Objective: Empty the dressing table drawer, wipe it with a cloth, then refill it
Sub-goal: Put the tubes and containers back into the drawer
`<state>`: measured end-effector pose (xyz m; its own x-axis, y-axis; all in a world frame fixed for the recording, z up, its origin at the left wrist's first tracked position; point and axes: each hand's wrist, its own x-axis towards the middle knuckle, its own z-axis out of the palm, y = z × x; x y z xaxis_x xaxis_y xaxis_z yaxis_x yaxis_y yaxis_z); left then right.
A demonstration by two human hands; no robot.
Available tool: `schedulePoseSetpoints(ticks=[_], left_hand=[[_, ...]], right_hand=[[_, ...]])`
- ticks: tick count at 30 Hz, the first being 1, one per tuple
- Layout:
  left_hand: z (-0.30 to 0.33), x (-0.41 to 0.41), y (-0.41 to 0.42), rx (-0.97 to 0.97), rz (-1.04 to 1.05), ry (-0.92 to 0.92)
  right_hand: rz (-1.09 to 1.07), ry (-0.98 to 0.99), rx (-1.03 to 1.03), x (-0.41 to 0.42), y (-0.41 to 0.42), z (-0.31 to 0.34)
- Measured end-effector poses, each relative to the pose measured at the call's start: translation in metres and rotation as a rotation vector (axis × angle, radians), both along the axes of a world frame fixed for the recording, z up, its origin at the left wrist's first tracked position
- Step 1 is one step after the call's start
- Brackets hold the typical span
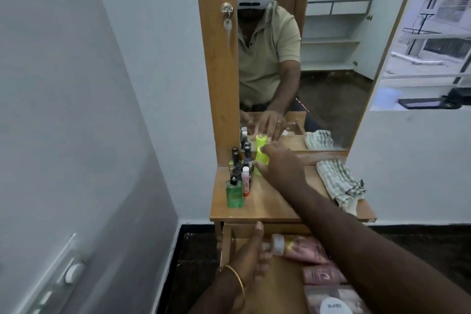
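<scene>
Right hand (279, 160) is stretched out over the dressing table top (270, 201); a neon-yellow bottle (262, 159) is gripped by it, upright, at the back of the top against the mirror (318, 58). Just left of it a cluster of small dark-capped bottles (242, 160) is stood, with a green bottle (234, 193) and a slim pink one (246, 181) at the near end. Striped cloth (339, 183) is left crumpled on the right side of the top, apart from the bottles.

Drawer (254, 245) is pulled open below the top. Left hand (251, 255), bangle on the wrist, is held inside it; the white cap of a pink tube (298, 248) is pinched by its fingers. More pink tubes (323, 274) are lying behind in the drawer, partly hidden by the right forearm.
</scene>
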<state>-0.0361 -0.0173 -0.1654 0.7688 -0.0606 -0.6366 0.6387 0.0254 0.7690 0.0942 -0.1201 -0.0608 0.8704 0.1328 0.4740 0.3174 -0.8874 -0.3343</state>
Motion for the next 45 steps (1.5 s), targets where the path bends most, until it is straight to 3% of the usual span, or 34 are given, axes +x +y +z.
schedulePoseSetpoints(ticks=[8, 11, 13, 18, 22, 33, 45], left_hand=[[0.013, -0.017, -0.006, -0.002, 0.044, -0.128], [0.021, -0.027, -0.01, -0.027, 0.142, -0.188], [0.022, -0.033, -0.011, -0.019, 0.205, -0.251], [0.027, -0.046, -0.022, -0.038, 0.194, -0.304], [0.022, -0.059, -0.033, -0.024, 0.076, -0.193], [0.015, -0.082, -0.043, 0.095, -0.116, 0.044], [0.015, -0.081, -0.049, 0.123, -0.221, 0.09]], right_hand=[[0.079, -0.043, 0.347, -0.031, -0.024, 0.006], [0.093, -0.08, 0.518, -0.065, -0.046, 0.015], [0.098, -0.004, 0.573, -0.089, -0.059, 0.015], [0.211, 0.401, 0.472, -0.143, -0.079, -0.027], [0.244, 0.591, 0.327, -0.16, -0.086, -0.065], [0.212, 0.791, 0.081, -0.175, -0.083, -0.102], [0.191, 0.746, -0.246, -0.171, -0.082, -0.109]])
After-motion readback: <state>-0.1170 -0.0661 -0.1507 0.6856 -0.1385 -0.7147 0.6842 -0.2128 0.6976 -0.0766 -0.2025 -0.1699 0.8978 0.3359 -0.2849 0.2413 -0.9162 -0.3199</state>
